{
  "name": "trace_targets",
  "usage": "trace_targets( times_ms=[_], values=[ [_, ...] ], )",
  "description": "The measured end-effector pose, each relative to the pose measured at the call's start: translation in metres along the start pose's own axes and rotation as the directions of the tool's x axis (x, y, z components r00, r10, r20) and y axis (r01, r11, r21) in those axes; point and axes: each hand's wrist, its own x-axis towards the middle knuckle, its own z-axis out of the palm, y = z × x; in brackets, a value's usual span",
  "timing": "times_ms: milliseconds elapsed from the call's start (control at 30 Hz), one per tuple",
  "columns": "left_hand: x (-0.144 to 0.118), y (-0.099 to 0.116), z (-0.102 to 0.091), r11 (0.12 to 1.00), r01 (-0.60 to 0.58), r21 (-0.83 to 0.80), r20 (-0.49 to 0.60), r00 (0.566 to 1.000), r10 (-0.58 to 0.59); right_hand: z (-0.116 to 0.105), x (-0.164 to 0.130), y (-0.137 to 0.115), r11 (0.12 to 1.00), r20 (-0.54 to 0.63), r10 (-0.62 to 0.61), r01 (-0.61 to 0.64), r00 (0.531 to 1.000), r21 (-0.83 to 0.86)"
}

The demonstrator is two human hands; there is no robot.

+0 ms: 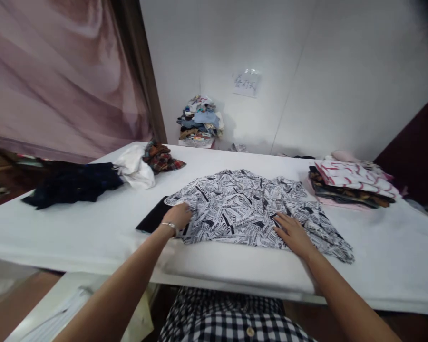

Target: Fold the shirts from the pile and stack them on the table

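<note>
A black-and-white printed shirt [249, 209] is lying spread at the middle of the white counter [74, 228]. The left hand [177, 216] is pinching the shirt's 9 o'clock edge, its grip closed on the cloth, over a black board [152, 216]. The right hand [293, 233] is pressing flat at 4 o'clock, fingers apart. A folded stack [353, 185] is sitting at 2 o'clock, dark clothes [74, 185] at 10 o'clock.
</note>
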Motion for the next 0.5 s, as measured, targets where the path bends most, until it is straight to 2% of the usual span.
trace_targets(
  times_ms=[100,167,233,300,367,400,467,500],
  values=[
    [-0.003,-0.018,-0.016,0.997,0.076,0.035,-0.04,0.996,-0.074,-0.002,0.002,-0.003,1.0,0.02,0.01,-0.011,1.0,0.01],
    [-0.006,-0.032,-0.028,0.981,0.175,0.088,-0.085,0.982,-0.167,-0.003,0.003,-0.004,1.0,0.039,0.029,-0.029,0.999,0.009],
    [-0.009,-0.041,-0.038,0.96,0.253,0.117,-0.158,0.959,-0.233,-0.005,0.003,-0.005,0.999,0.055,0.051,-0.052,0.997,0.014],
    [-0.013,-0.041,-0.043,0.962,0.257,0.092,-0.257,0.94,-0.226,-0.006,0.004,-0.006,0.997,0.061,0.065,-0.067,0.996,0.027],
    [-0.018,-0.032,-0.038,0.986,0.163,0.033,-0.325,0.935,-0.144,-0.007,0.004,-0.008,0.996,0.065,0.071,-0.074,0.995,0.047],
    [-0.021,-0.026,-0.031,0.997,0.074,0.005,-0.335,0.94,-0.068,-0.007,0.004,-0.009,0.995,0.065,0.076,-0.08,0.995,0.061],
    [-0.024,-0.012,-0.009,0.984,-0.175,-0.032,-0.306,0.939,0.157,-0.008,0.005,-0.009,0.989,0.069,0.087,-0.095,0.994,0.111],
    [-0.024,-0.005,0.004,0.953,-0.3,-0.036,-0.281,0.918,0.278,-0.01,0.006,-0.008,0.982,0.07,0.092,-0.103,0.993,0.159]
  ],
)
